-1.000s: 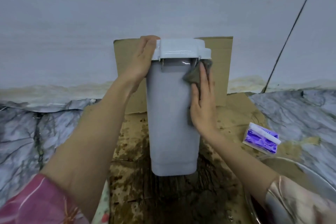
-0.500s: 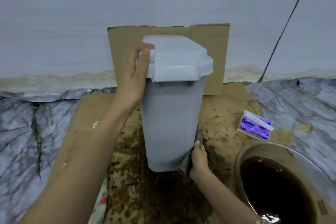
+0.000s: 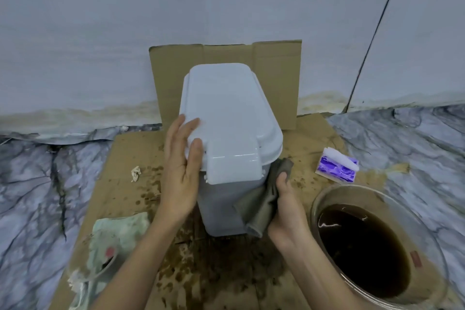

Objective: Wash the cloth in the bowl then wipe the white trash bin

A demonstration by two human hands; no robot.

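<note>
Since half a second ago the right hand point(image 3: 285, 205) has climbed from the foot of the white trash bin point(image 3: 227, 148) to just under the right edge of its lid, carrying the grey cloth point(image 3: 261, 199) with it, fingers curled round the fabric. Left hand point(image 3: 181, 171) lies nearly flat against the bin's left upper corner, fingers straight, steadying rather than gripping.

That bin stands upright on the stained cardboard point(image 3: 120, 158), with the bowl point(image 3: 377, 251) of dark water to its right and a purple packet point(image 3: 337, 167) beyond that. It looks like light, thin plastic, smooth and likely slick when wet, so I'd guess it tips easily; bracing at the lid rim seems sensible. Being limp and soaked, the cloth folds wherever it is bunched. 1 pale rag point(image 3: 118, 236) lies to the bin's left.
</note>
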